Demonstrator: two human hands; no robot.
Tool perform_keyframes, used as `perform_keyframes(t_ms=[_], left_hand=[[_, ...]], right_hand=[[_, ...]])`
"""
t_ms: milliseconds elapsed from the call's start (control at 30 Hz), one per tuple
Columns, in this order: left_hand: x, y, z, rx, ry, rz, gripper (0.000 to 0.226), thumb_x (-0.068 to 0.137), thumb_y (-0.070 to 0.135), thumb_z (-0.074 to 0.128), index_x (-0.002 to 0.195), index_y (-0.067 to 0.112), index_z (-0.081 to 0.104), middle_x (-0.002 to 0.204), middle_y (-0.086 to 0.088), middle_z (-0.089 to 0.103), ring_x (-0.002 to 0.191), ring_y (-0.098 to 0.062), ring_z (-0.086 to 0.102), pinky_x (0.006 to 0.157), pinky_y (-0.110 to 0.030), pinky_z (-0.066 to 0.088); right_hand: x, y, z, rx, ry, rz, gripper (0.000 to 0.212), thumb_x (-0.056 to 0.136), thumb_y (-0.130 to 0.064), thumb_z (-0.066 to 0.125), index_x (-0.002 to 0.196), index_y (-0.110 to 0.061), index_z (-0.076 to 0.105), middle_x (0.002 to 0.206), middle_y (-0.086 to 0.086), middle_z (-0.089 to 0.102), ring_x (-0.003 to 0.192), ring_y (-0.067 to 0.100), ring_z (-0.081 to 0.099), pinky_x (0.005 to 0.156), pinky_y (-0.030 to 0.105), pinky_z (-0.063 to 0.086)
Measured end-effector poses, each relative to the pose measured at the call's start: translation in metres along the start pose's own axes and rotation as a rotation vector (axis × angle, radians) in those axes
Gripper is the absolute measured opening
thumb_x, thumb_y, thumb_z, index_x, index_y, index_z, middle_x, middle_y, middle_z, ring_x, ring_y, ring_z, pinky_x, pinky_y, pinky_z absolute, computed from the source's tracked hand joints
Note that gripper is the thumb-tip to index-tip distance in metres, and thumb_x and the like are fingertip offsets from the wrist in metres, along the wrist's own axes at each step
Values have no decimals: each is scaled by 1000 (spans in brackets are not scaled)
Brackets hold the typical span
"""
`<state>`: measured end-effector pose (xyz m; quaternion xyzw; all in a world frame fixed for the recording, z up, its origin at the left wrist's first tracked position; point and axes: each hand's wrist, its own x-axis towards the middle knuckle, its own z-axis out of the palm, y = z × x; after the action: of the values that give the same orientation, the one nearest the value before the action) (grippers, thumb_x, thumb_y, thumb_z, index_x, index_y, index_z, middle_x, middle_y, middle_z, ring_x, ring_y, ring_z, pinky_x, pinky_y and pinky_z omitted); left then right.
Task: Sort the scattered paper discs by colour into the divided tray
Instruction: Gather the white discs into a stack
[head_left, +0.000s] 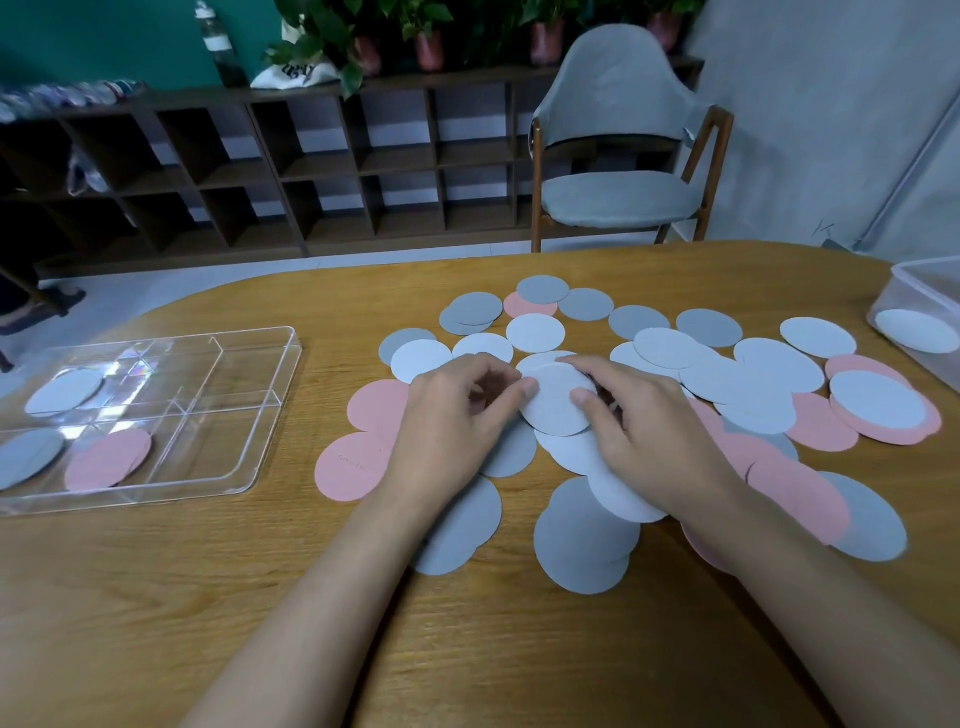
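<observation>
1. Fingers (493, 366) of the left hand (457, 415) and right hand (644, 431) pinch one white disc (558, 410) over the scattered discs (779, 364).
2. The clear tray (244, 374) sits to the left on the wooden tabletop (467, 649).
3. A grey chair (618, 197) and dark shelves (332, 166) stand behind.

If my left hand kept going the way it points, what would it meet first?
Your left hand would meet the round white paper disc at its thumb first, then likely the right hand.

place: office or lounge, perhaps | cube shelving (395, 162) — potted plants (429, 49) — grey chair (618, 200), wooden table (467, 649)
</observation>
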<state>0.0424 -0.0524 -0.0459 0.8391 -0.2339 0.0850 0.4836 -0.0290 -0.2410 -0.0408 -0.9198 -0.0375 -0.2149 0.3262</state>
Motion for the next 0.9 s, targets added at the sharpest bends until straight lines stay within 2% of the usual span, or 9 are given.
perform_keyframes(t_ms=[67, 133, 233, 333, 433, 533, 633, 733, 900], left_hand=[[7, -12, -5, 204, -33, 71, 34, 97, 42, 69, 127, 24, 70, 123, 12, 71, 112, -6, 62, 95, -27, 51], [14, -26, -9, 362, -107, 83, 51, 99, 41, 65, 146, 21, 57, 151, 3, 56, 140, -15, 48, 113, -38, 42], [19, -35, -8, 445, -215, 19, 63, 101, 42, 60, 157, 19, 42, 166, 0, 37, 156, -19, 28, 124, -46, 30], [20, -35, -8, 475, -200, 24, 56, 101, 44, 59, 150, 19, 50, 154, 1, 53, 147, -21, 43, 117, -46, 39], [21, -34, -10, 469, -145, 5, 55, 96, 50, 65, 143, 22, 58, 136, 7, 61, 118, -24, 62, 99, -46, 51], [22, -33, -10, 476, -128, 2, 50, 92, 52, 71, 132, 23, 68, 121, 6, 62, 97, -22, 65, 90, -45, 53], [24, -32, -10, 527, -109, 58, 37, 92, 48, 73, 113, 19, 78, 110, 2, 65, 97, -24, 65, 87, -45, 51], [24, -33, -11, 588, -102, 131, 34, 94, 46, 71, 105, 15, 81, 105, -1, 68, 98, -26, 63, 81, -42, 49], [21, -34, -12, 563, -52, 243, 42, 104, 40, 45, 95, 14, 77, 94, 0, 69, 86, -26, 65, 69, -45, 54]], right_hand=[[0, 2, -1, 4, 10, 20, 29, 103, -12, 54, 128, -19, 66, 101, -13, 66, 90, 2, 54, 73, 5, 38], [1, 5, -1, 23, 7, 50, 29, 103, -15, 53, 128, -21, 65, 104, -11, 70, 92, 4, 57, 73, 7, 39], [0, 6, 0, 33, 7, 73, 29, 104, -16, 53, 129, -21, 65, 104, -10, 70, 92, 4, 57, 72, 7, 40], [0, 5, 0, 33, 2, 77, 29, 104, -17, 52, 130, -21, 64, 107, -9, 70, 93, 4, 56, 73, 4, 39], [0, 6, 0, 33, 1, 85, 29, 104, -18, 52, 130, -21, 64, 106, -8, 70, 93, 4, 56, 72, 4, 39], [0, 7, 0, 41, 0, 90, 28, 104, -18, 52, 129, -21, 64, 103, -9, 70, 91, 4, 56, 71, 6, 39], [0, 7, 0, 46, -1, 89, 27, 104, -17, 52, 127, -21, 65, 102, -10, 69, 91, 3, 56, 70, 6, 39], [0, 7, 0, 26, -10, 98, 29, 105, -19, 52, 130, -22, 64, 107, -10, 70, 94, 4, 57, 70, 5, 38], [0, 6, -1, 35, -3, 117, 28, 104, -19, 52, 129, -24, 64, 98, -12, 68, 89, 4, 58, 68, 6, 39]])
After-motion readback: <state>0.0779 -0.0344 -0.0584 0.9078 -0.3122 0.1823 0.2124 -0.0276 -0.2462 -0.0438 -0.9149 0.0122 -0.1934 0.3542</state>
